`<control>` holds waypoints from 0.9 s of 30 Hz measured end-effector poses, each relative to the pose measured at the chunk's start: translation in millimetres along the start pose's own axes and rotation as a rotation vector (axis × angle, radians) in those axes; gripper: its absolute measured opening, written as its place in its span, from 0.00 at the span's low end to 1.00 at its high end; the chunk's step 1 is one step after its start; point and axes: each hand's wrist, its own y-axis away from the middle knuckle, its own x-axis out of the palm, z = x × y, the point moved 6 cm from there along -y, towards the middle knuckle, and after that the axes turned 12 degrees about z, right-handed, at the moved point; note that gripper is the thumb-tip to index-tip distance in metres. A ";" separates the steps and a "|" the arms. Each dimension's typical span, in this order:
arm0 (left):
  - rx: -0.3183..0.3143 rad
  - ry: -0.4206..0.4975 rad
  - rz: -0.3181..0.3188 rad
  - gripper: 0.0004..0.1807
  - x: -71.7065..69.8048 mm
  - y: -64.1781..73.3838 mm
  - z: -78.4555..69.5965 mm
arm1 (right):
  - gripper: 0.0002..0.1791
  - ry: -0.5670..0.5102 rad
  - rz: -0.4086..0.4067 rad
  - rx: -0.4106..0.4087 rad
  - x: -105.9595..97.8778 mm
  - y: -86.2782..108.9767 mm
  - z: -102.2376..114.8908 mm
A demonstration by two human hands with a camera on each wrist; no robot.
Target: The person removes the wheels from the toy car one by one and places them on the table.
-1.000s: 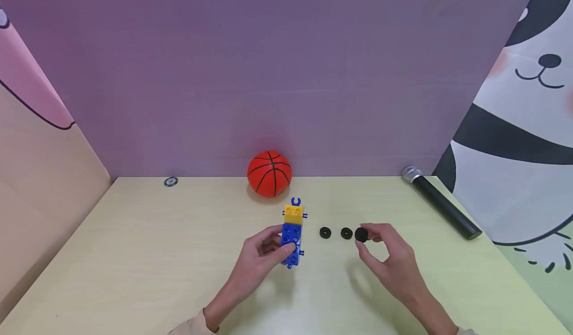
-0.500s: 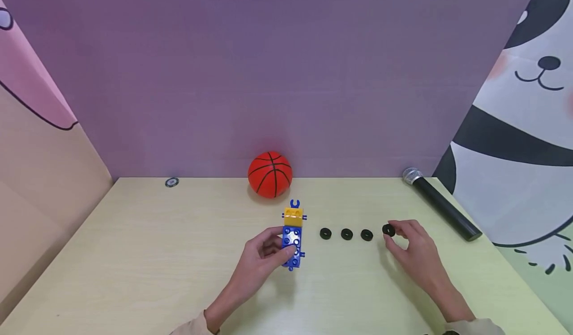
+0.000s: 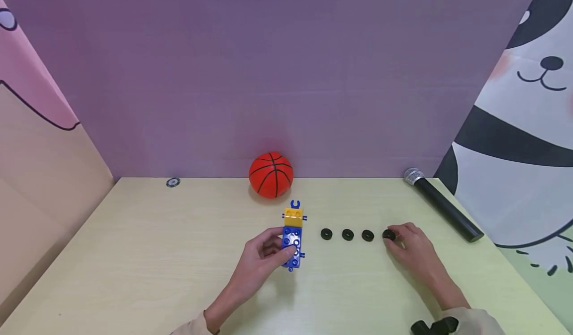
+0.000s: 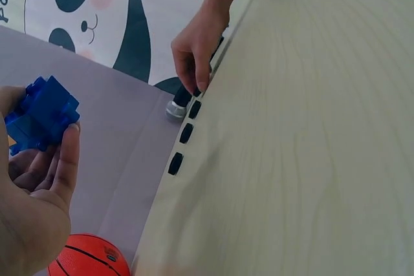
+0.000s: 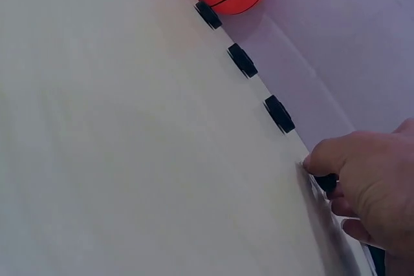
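Observation:
My left hand (image 3: 257,258) grips a toy car body of blue and yellow building blocks (image 3: 292,240), thumb across its studded top. Small axle pegs stick out from its sides, and a blue hook tops the yellow end. In the left wrist view the blue block (image 4: 46,116) is held above the table. On the right, my right hand (image 3: 414,253) pinches a small black toy wheel (image 3: 388,234) at the tabletop, partly covered by the fingers in the right wrist view. Three like wheels, a left one (image 3: 326,234), a middle one (image 3: 347,234) and a right one (image 3: 367,235), lie in a row beside it.
An orange toy basketball (image 3: 271,174) sits at the back against the purple backdrop (image 3: 286,76). A black microphone (image 3: 443,205) lies along the right edge of the table (image 3: 134,255). At the back left is a round chip (image 3: 173,182).
The right hand set one wheel down in the row, then moved right with another wheel and lowered it to the table. The left hand and the block car body stay nearly still.

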 end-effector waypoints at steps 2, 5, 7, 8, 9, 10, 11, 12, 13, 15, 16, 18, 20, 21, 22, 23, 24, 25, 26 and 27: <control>-0.003 0.002 0.003 0.27 0.0 -0.1 0.1 | 0.16 0.006 0.005 -0.004 0.7 0.0 0.1; -0.003 0.003 0.006 0.27 -0.1 -0.1 0.4 | 0.15 0.015 -0.004 -0.014 0.0 0.0 1.2; -0.003 0.002 0.007 0.27 -0.4 0.1 0.6 | 0.15 0.016 -0.003 -0.016 0.3 -0.1 1.4; -0.002 0.003 0.008 0.27 -0.5 0.3 0.6 | 0.15 0.017 -0.002 -0.016 0.4 0.0 1.6; -0.001 0.004 0.009 0.27 -0.6 0.5 0.7 | 0.15 0.016 0.002 -0.016 0.7 0.0 1.7; 0.000 0.005 0.010 0.27 -0.7 0.7 0.7 | 0.16 0.018 0.004 -0.017 0.7 0.0 2.0; 0.002 0.007 0.011 0.27 -0.8 1.0 0.7 | 0.16 0.014 0.009 -0.015 1.2 0.0 2.0; 0.005 0.008 0.013 0.26 -0.8 1.2 0.5 | 0.16 0.013 0.011 -0.017 1.4 0.0 1.9; 0.007 0.009 0.015 0.26 -0.8 1.4 0.5 | 0.16 0.011 0.011 -0.018 1.4 0.0 2.0; 0.009 0.011 0.018 0.26 -0.7 1.6 0.3 | 0.16 0.011 0.007 -0.025 1.2 -0.2 2.2; 0.009 0.008 0.019 0.26 -0.8 1.8 0.2 | 0.16 0.011 0.003 -0.028 0.9 -0.1 2.5; 0.005 -0.004 0.019 0.26 -1.4 2.0 0.1 | 0.17 0.007 -0.003 -0.032 0.8 -0.2 2.6; -0.001 -0.016 0.017 0.27 -2.3 2.2 0.5 | 0.18 -0.004 -0.003 -0.033 1.4 -1.0 1.7; -0.004 -0.021 0.016 0.27 -2.8 2.4 0.8 | 0.19 -0.011 0.002 -0.028 1.7 -1.3 1.1; -0.006 -0.027 0.014 0.28 -3.3 2.6 1.1 | 0.19 -0.018 0.009 -0.020 2.0 -1.7 0.7; -0.007 -0.031 0.012 0.28 -3.7 2.8 1.3 | 0.20 -0.024 0.017 -0.012 2.3 -1.9 0.1; -0.008 -0.035 0.013 0.28 -4.0 3.0 1.7 | 0.21 -0.034 0.027 0.000 2.4 -2.1 -0.7; -0.008 -0.038 0.014 0.28 -4.4 3.4 1.8 | 0.21 -0.041 0.038 0.014 2.4 -2.0 -1.1; -0.010 -0.042 0.013 0.28 -5.0 3.8 2.0 | 0.22 -0.050 0.048 0.030 2.1 -1.6 -1.1; -0.013 -0.047 0.014 0.28 -5.8 4.4 2.2 | 0.23 -0.058 0.051 0.051 0.9 -1.0 -0.3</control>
